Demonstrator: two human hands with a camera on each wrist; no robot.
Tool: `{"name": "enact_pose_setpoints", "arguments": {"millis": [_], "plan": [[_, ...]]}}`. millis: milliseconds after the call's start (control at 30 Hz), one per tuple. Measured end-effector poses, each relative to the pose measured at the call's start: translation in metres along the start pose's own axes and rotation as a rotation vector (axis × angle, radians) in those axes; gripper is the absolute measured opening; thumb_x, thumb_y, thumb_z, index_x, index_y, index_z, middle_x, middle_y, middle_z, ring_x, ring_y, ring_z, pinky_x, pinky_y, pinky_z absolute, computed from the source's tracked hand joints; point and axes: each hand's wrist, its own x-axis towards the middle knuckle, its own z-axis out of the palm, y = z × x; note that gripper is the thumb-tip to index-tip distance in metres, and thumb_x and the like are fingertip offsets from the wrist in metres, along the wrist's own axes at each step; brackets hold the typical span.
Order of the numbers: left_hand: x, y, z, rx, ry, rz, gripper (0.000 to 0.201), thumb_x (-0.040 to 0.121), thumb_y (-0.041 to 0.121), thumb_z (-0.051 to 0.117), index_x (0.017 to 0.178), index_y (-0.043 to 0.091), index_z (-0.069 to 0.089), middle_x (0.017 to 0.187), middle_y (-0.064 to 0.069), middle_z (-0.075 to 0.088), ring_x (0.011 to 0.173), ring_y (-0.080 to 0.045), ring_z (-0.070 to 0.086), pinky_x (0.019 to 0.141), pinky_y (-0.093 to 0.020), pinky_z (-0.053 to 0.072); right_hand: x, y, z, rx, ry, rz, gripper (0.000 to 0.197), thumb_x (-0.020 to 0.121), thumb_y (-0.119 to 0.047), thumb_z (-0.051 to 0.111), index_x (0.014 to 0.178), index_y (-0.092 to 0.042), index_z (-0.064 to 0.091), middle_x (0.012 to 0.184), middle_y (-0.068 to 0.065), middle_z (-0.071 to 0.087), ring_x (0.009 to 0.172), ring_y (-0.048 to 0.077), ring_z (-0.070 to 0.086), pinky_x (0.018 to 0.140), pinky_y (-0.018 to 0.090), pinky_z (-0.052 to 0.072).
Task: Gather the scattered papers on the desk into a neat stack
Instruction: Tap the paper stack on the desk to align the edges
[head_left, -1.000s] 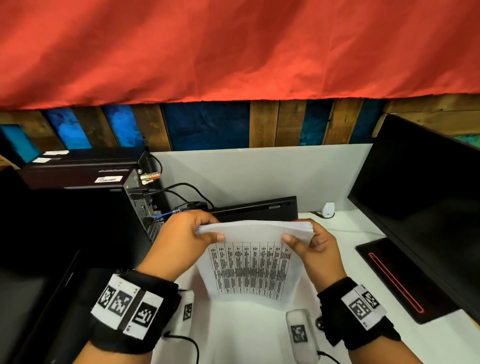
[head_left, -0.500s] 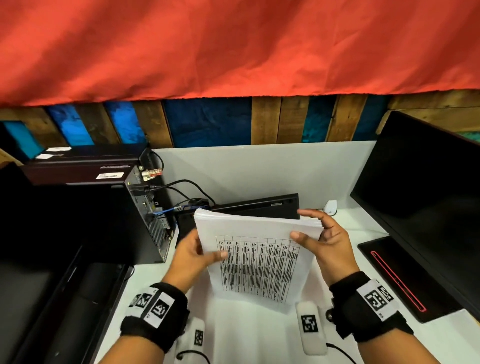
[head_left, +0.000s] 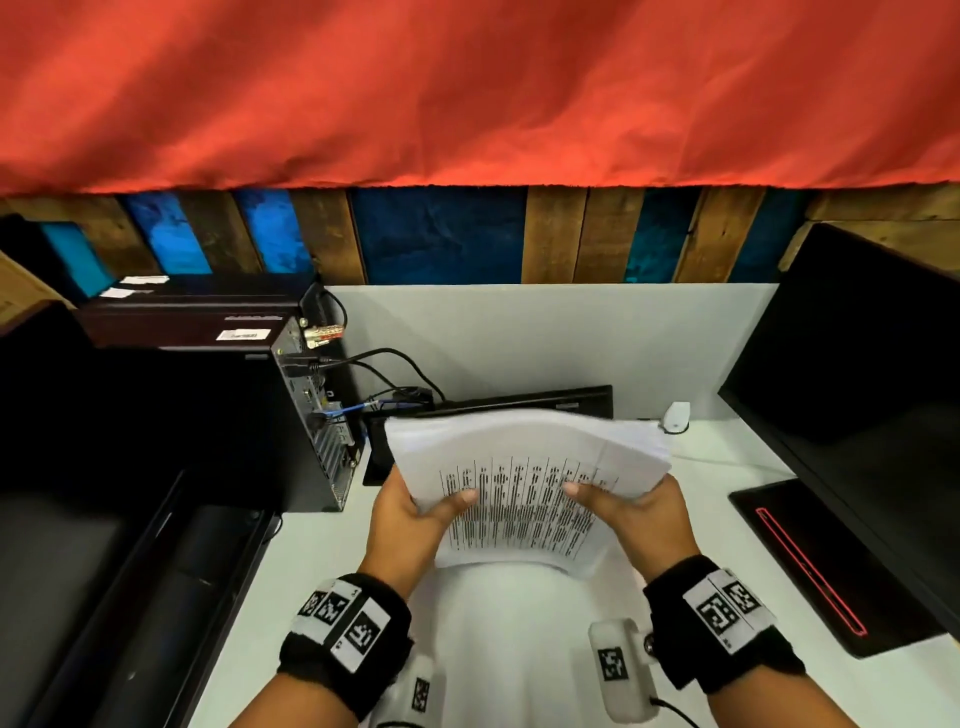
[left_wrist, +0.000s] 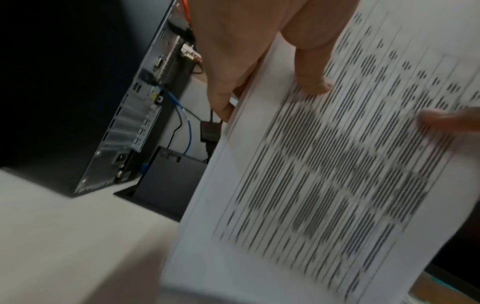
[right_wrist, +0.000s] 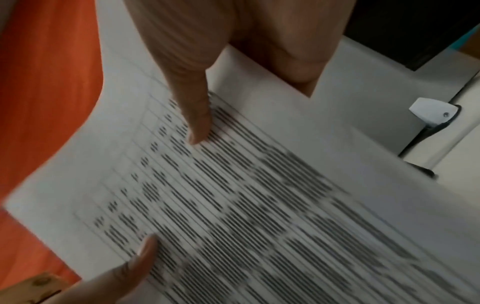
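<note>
A stack of white papers (head_left: 524, 493) with a printed table on the top sheet is held upright above the white desk (head_left: 519, 649), its top edges bowed and fanned. My left hand (head_left: 415, 512) grips the stack's left edge, thumb on the front and fingers behind. My right hand (head_left: 631, 512) grips the right edge the same way. In the left wrist view the papers (left_wrist: 324, 174) fill the right side with my left thumb on the print. In the right wrist view the papers (right_wrist: 233, 195) lie under my right thumb.
A black computer tower (head_left: 223, 415) with cables stands at the left. Behind the papers lies a flat black device (head_left: 519, 402). A black monitor (head_left: 857, 389) and its base (head_left: 831, 561) stand at the right. A small white clip (head_left: 675, 417) sits by the partition.
Both hands slid down from the stack's upper corners to its lower sides. The stack tilted and its top edges fanned out toward the right.
</note>
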Motion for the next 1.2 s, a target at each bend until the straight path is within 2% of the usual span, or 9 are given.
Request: {"name": "enact_pose_setpoints", "arguments": {"millis": [167, 300, 400, 500, 667, 833, 967, 1133, 1200], "plan": [[-0.001, 0.036, 0.011, -0.048, 0.011, 0.143, 0.044, 0.078, -0.019, 0.066, 0.114, 0.006, 0.062, 0.099, 0.001, 0.072, 0.083, 0.004, 0.07, 0.071, -0.009, 0.054, 0.002, -0.019, 0.008, 0.076, 0.052, -0.044, 0.03, 0.065, 0.003, 0.081, 0.084, -0.018, 0.072, 0.08, -0.004, 0.077, 0.08, 0.01, 0.073, 0.073, 0.022, 0.059], [-0.002, 0.049, 0.011, -0.049, 0.054, 0.265, 0.055, 0.075, -0.012, 0.074, 0.115, 0.02, 0.051, 0.1, 0.008, 0.067, 0.085, 0.005, 0.067, 0.07, -0.01, 0.053, 0.001, -0.03, 0.009, 0.04, 0.124, -0.194, 0.054, 0.067, 0.002, 0.081, 0.113, -0.019, 0.062, 0.104, -0.008, 0.069, 0.093, 0.013, 0.069, 0.078, 0.023, 0.058], [-0.007, 0.045, 0.01, 0.092, 0.085, 0.406, 0.076, 0.076, -0.001, 0.077, 0.129, 0.035, 0.038, 0.111, 0.008, 0.056, 0.1, 0.005, 0.059, 0.085, -0.006, 0.047, -0.005, -0.025, 0.011, -0.193, 0.177, -0.394, 0.081, 0.069, -0.007, 0.082, 0.132, -0.041, 0.042, 0.121, -0.005, 0.048, 0.113, 0.004, 0.052, 0.09, 0.02, 0.048], [-0.01, 0.041, 0.01, 0.294, 0.075, 0.548, 0.061, 0.082, 0.008, 0.074, 0.121, 0.046, 0.046, 0.12, 0.006, 0.048, 0.115, 0.012, 0.045, 0.098, -0.002, 0.035, -0.013, -0.017, 0.014, -0.487, 0.156, -0.582, 0.057, 0.076, -0.019, 0.078, 0.126, -0.038, 0.055, 0.133, -0.009, 0.031, 0.116, -0.015, 0.036, 0.094, 0.001, 0.035], [-0.01, 0.033, 0.007, 0.371, 0.069, 0.567, 0.044, 0.088, 0.018, 0.068, 0.121, 0.04, 0.051, 0.118, 0.002, 0.049, 0.114, 0.014, 0.044, 0.091, 0.004, 0.031, -0.018, -0.01, 0.016, -0.574, 0.161, -0.535, 0.048, 0.079, -0.032, 0.073, 0.123, -0.04, 0.054, 0.137, -0.012, 0.024, 0.115, -0.014, 0.038, 0.093, 0.027, 0.051], [-0.015, 0.029, 0.009, 0.336, 0.085, 0.594, 0.046, 0.087, 0.016, 0.068, 0.121, 0.042, 0.052, 0.119, 0.002, 0.048, 0.116, 0.01, 0.045, 0.096, 0.0, 0.034, -0.02, -0.012, 0.017, -0.601, 0.166, -0.523, 0.047, 0.08, -0.037, 0.07, 0.124, -0.043, 0.053, 0.139, -0.006, 0.024, 0.111, -0.017, 0.039, 0.092, 0.014, 0.042], [-0.009, 0.028, 0.006, 0.228, 0.151, 0.507, 0.049, 0.086, 0.018, 0.069, 0.12, 0.046, 0.048, 0.12, 0.015, 0.052, 0.12, -0.004, 0.052, 0.104, -0.034, 0.046, -0.017, -0.011, 0.013, -0.56, 0.192, -0.473, 0.05, 0.08, -0.033, 0.071, 0.125, -0.034, 0.048, 0.128, -0.004, 0.035, 0.108, -0.023, 0.038, 0.081, -0.008, 0.031], [-0.016, 0.031, 0.012, 0.295, 0.157, 0.553, 0.045, 0.084, 0.024, 0.071, 0.124, 0.035, 0.053, 0.119, 0.001, 0.05, 0.113, 0.008, 0.048, 0.094, -0.001, 0.036, -0.022, -0.009, 0.015, -0.555, 0.151, -0.447, 0.056, 0.081, -0.036, 0.07, 0.13, -0.046, 0.044, 0.114, -0.013, 0.032, 0.105, -0.025, 0.038, 0.079, -0.005, 0.034], [-0.013, 0.031, 0.013, 0.252, 0.188, 0.511, 0.04, 0.083, 0.03, 0.072, 0.119, 0.034, 0.053, 0.117, -0.001, 0.052, 0.11, 0.004, 0.051, 0.097, -0.011, 0.042, -0.023, -0.008, 0.014, -0.56, 0.166, -0.449, 0.056, 0.082, -0.036, 0.069, 0.13, -0.044, 0.042, 0.114, -0.009, 0.034, 0.104, -0.025, 0.039, 0.079, 0.0, 0.035]]}}
